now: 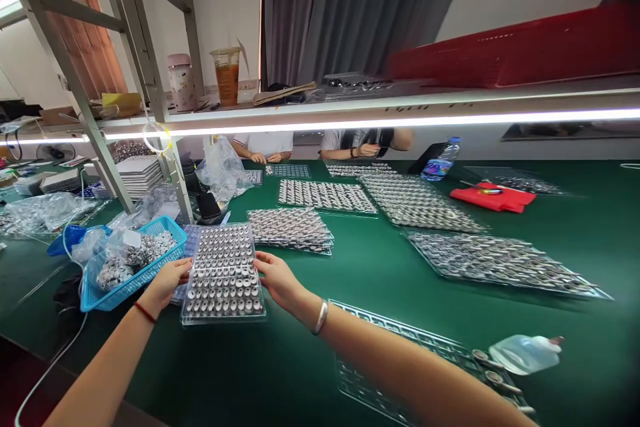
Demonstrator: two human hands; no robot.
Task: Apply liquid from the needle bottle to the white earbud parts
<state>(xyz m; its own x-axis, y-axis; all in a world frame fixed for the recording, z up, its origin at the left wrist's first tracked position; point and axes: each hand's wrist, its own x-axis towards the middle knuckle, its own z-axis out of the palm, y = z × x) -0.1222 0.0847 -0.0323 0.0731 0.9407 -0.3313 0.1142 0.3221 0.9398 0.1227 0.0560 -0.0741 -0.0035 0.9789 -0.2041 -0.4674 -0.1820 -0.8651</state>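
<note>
Green table (390,280): left hand (167,280) and right hand (277,277) clamp fingers on the full parts tray (223,273); empty tray (400,347) at four o'clock.

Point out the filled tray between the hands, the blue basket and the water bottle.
filled tray (223,318), head view, near rim.
blue basket (120,290), head view, front wall.
water bottle (440,161), head view, label.

One held tray (223,317), one blue basket (131,283), one water bottle (441,160), one red cloth (493,197) (two people opposite (265,145))
</note>
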